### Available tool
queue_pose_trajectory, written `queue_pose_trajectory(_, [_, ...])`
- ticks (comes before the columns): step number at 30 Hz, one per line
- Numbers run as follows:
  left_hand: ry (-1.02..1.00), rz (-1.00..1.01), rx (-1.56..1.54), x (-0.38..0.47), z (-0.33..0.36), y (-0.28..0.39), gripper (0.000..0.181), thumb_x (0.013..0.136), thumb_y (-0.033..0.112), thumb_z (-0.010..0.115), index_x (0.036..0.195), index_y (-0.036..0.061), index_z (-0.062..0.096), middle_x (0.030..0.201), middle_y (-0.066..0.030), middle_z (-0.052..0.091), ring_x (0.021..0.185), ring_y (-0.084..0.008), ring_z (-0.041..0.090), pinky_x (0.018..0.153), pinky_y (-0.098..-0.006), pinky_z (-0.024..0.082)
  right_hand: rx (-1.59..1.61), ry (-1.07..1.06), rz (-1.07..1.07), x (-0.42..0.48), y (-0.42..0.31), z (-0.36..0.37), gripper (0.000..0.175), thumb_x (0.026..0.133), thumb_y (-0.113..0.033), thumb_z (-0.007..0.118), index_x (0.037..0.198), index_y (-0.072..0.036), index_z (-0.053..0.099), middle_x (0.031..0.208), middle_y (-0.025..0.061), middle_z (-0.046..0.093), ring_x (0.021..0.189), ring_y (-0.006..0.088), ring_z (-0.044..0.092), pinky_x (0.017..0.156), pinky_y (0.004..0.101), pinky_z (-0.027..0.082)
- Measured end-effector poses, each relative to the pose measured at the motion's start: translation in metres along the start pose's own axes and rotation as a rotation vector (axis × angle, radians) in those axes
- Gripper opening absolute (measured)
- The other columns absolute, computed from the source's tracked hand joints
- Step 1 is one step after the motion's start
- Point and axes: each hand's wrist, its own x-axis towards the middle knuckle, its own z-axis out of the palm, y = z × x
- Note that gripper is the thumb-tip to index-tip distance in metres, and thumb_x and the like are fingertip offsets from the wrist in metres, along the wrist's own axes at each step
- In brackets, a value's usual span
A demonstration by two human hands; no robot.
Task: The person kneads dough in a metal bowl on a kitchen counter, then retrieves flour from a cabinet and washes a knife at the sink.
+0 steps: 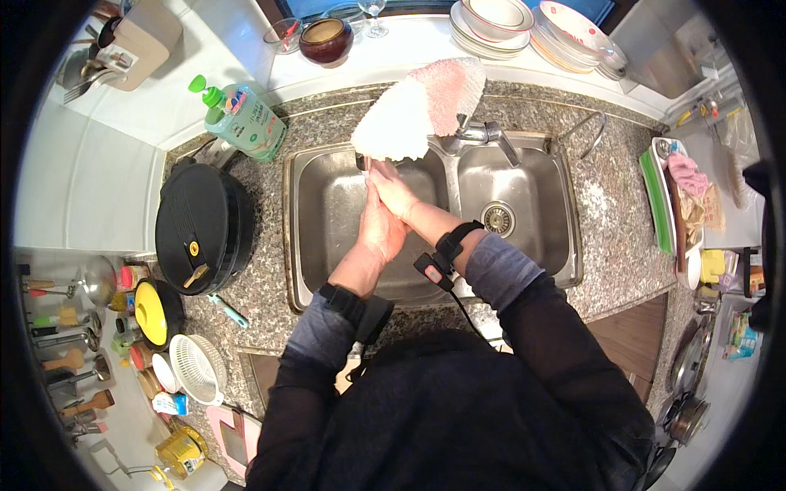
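Observation:
My left hand [381, 225] and my right hand [393, 189] are pressed together over the left basin of a double stainless steel sink [325, 245]. They are just below the spout end, beneath a white fluffy cloth [393, 119]. A pink and white fluffy cloth [445, 92] lies behind it, draped near the chrome faucet [473, 134]. No object shows between my palms, though the fingers overlap and their tips are partly hidden. The right basin has a drain strainer [497, 218]. Both wrists wear black straps.
A green-pump soap bottle [252, 123] and a black round electric cooker [202, 227] stand left of the sink. Bowls and plates [491, 37] are stacked on the back ledge. A green and white tray [657, 196] holding cloths is at right; a white colander [198, 368] is at lower left.

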Motion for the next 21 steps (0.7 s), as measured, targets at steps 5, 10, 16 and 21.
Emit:
queue_pose_trajectory(5, [-0.152,0.216,-0.193,0.014,-0.011,0.021,0.062,0.099,0.058,0.032,0.126,0.0057,0.052,0.121,-0.0151,0.059,0.118,-0.0341,0.053,0.108,-0.0488,0.039,1.433,-0.269,0.718,0.012,0.011,0.01,0.038,0.091,-0.026,0.058,0.118,0.0,0.055,0.101,0.0126,0.063,0.088,0.0253,0.062,0.078,0.0421,0.05])
queue_pose_trajectory(10, [-0.122,0.001,0.185,0.014,-0.036,0.042,0.034,0.093,0.029,0.059,0.115,0.0028,0.059,0.108,-0.0146,0.062,0.103,-0.0302,0.059,0.091,-0.0478,0.048,0.959,-0.168,0.509,-0.019,-0.032,0.005,0.024,0.101,-0.026,0.046,0.092,-0.006,0.056,0.067,0.0009,0.051,0.048,0.0111,0.047,0.041,0.0227,0.034])
queue_pose_trajectory(16, [-0.065,0.044,0.098,0.019,-0.027,0.044,0.039,0.093,0.034,0.062,0.12,0.0056,0.057,0.113,-0.0116,0.062,0.108,-0.0272,0.058,0.099,-0.0435,0.047,-0.296,-0.01,-0.25,-0.014,-0.053,-0.004,0.017,0.091,-0.011,0.048,0.097,0.0,0.059,0.083,0.0201,0.066,0.074,0.0313,0.067,0.069,0.0463,0.052])
queue_pose_trajectory(21, [0.077,0.272,0.335,0.012,-0.02,0.043,0.034,0.091,0.017,0.066,0.122,0.0056,0.055,0.11,-0.0081,0.062,0.105,-0.0207,0.06,0.094,-0.0352,0.049,-0.922,-0.422,-0.586,-0.014,-0.052,-0.041,0.03,0.085,-0.017,0.051,0.109,-0.002,0.062,0.114,0.0164,0.062,0.116,0.029,0.055,0.103,0.0464,0.04])
